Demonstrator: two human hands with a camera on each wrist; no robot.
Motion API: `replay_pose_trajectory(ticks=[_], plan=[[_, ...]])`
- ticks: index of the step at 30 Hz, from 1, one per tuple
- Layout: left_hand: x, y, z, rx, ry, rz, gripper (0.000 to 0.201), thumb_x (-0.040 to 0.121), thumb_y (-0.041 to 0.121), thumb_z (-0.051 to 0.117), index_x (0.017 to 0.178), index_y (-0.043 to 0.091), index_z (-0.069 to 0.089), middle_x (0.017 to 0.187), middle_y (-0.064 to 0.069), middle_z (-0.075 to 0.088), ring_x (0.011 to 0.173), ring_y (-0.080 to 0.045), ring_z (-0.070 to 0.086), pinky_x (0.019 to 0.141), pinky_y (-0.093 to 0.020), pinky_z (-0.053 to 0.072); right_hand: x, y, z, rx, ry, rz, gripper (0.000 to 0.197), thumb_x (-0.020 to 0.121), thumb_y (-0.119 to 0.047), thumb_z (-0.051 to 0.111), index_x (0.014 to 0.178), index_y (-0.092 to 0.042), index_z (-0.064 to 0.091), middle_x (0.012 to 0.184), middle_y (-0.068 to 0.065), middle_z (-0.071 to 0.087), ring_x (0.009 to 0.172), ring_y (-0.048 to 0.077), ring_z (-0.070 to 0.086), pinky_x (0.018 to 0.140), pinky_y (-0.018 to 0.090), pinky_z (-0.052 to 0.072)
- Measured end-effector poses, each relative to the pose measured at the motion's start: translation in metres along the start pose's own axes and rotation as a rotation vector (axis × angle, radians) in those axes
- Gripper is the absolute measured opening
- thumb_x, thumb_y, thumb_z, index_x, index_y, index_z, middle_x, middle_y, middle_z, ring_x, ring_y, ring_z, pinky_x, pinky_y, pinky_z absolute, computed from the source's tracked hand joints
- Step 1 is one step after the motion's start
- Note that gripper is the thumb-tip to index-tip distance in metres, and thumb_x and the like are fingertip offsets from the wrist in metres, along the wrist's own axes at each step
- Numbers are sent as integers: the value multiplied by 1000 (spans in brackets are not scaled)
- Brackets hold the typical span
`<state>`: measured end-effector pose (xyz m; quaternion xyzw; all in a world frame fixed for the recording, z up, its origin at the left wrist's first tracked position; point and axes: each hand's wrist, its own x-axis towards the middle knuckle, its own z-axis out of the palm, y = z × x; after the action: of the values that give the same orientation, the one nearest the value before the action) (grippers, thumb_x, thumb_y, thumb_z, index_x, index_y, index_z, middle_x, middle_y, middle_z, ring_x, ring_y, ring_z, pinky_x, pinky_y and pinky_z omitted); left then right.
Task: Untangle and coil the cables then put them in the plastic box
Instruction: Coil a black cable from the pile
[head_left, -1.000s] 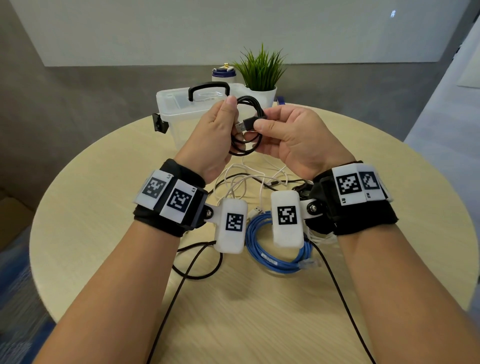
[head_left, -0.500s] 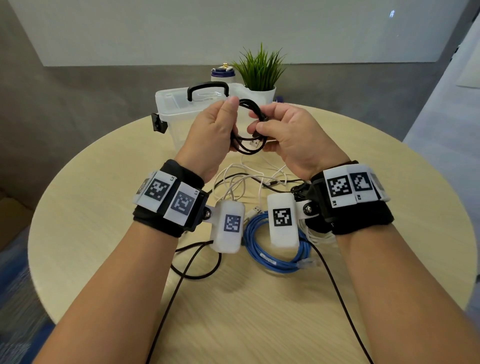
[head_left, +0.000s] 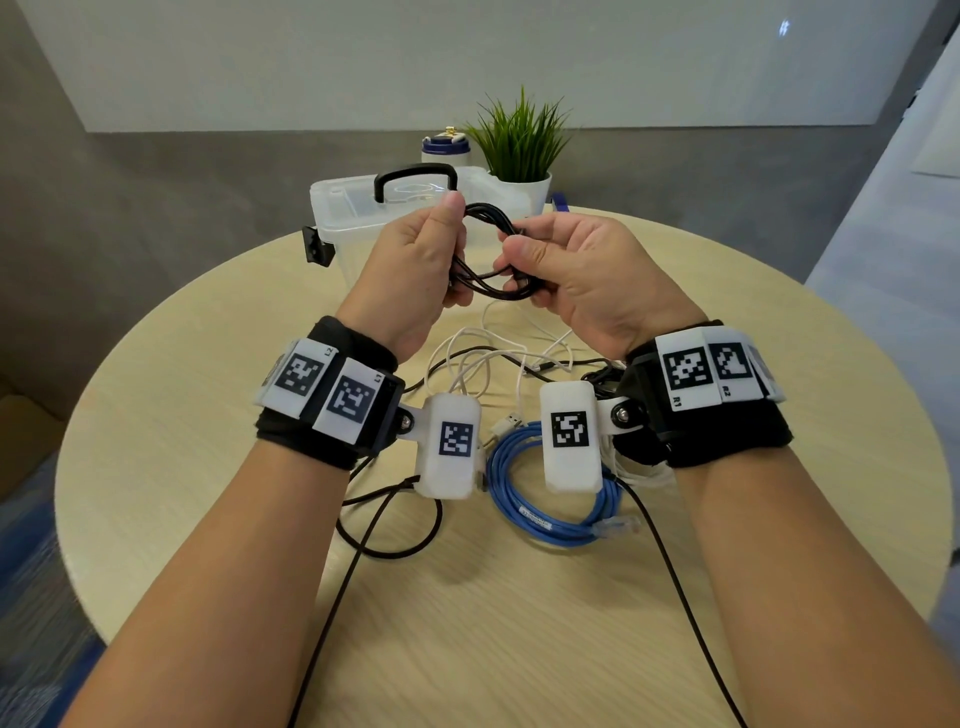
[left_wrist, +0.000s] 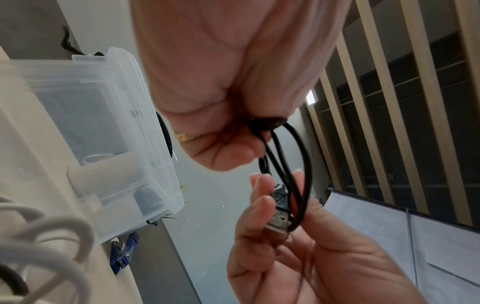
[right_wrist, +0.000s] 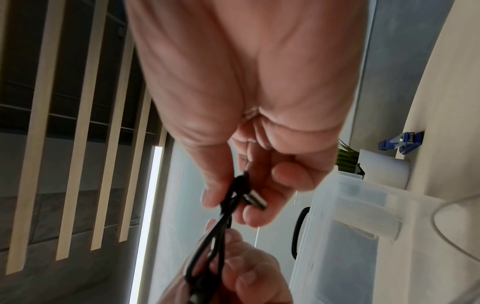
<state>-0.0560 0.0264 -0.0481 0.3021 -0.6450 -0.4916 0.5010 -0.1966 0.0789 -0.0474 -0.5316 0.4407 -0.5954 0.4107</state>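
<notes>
A small coil of black USB cable (head_left: 488, 254) hangs in the air between both hands, in front of the clear plastic box (head_left: 358, 213). My left hand (head_left: 415, 260) pinches the coil's left side (left_wrist: 267, 131). My right hand (head_left: 561, 265) grips its right side, with the metal USB plug (left_wrist: 279, 214) lying against the fingers (right_wrist: 255, 199). On the table below lie a tangle of white cables (head_left: 483, 358), a coiled blue network cable (head_left: 550, 514) and a loose black cable (head_left: 395, 545).
The box (right_wrist: 342, 226) has a black handle (head_left: 415, 174) and stands at the round table's (head_left: 208, 467) far edge. Behind it are a potted plant (head_left: 519, 150) and a white bottle with a blue cap (head_left: 444, 148). A blue clip (right_wrist: 401, 142) lies near the plant.
The right hand turned the plug end in through the coil and closed around the coil's right side. Both hands stayed in front of the box.
</notes>
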Motion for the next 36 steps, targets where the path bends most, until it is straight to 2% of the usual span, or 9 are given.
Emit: replay_pose_trajectory(ticks=[7,10,13,18,26,29,31,33,36], plan=[[-2,-2,0,-3,-77,-76,26,102,25,39,94,14,61,64,1,50,51,-7,47,50,-21,47,-1,1,-5,-104,14,21,12,90,-8,60,96,-17,66,80,1,71,74,16,61,68,30,43],[-2,-3,-2,27,-125,-118,20,101,22,42,98,14,60,69,0,60,51,-7,53,49,-20,47,2,3,-5,-104,107,52,12,85,0,65,94,-9,67,81,8,67,75,20,61,70,36,51],[-3,-2,-3,3,-163,-161,18,101,19,42,98,13,60,65,2,67,49,-7,58,47,-18,47,4,6,-7,-113,157,67,19,82,0,70,100,0,66,82,11,65,69,20,63,69,36,56],[-5,1,-7,15,-229,-192,19,99,17,45,105,10,62,71,1,70,60,-10,60,49,-17,49,3,7,-13,-279,123,99,5,82,-9,72,86,-9,70,75,7,70,68,19,67,70,38,56],[-10,13,3,119,-264,-305,34,103,35,32,114,13,55,81,-6,71,66,-16,67,61,-25,54,1,-2,-25,-268,163,158,5,83,0,69,85,-4,68,72,12,66,63,19,64,60,33,58],[-12,16,4,193,-286,-341,33,103,31,31,116,10,54,85,-10,70,72,-20,68,63,-27,54,-2,-7,-36,-314,181,198,7,82,2,68,89,0,68,75,13,66,63,19,63,59,33,58],[-14,17,8,265,-309,-361,28,102,24,35,116,9,55,90,-11,71,75,-21,68,66,-29,54,-3,-10,-43,-409,175,233,6,82,-1,69,85,-6,70,76,10,68,65,17,60,58,30,54],[-15,15,13,446,-370,-350,25,100,22,40,115,10,57,96,-8,71,80,-18,66,72,-29,53,0,-10,-50,-534,168,268,9,81,-7,71,77,-15,71,76,6,71,61,13,53,51,25,40],[-14,9,21,1021,-528,-162,29,96,30,48,117,17,63,110,1,67,95,-15,59,85,-27,44,8,-7,-56,-604,202,333,5,81,-11,72,76,-12,72,82,12,73,64,17,47,54,28,38]])
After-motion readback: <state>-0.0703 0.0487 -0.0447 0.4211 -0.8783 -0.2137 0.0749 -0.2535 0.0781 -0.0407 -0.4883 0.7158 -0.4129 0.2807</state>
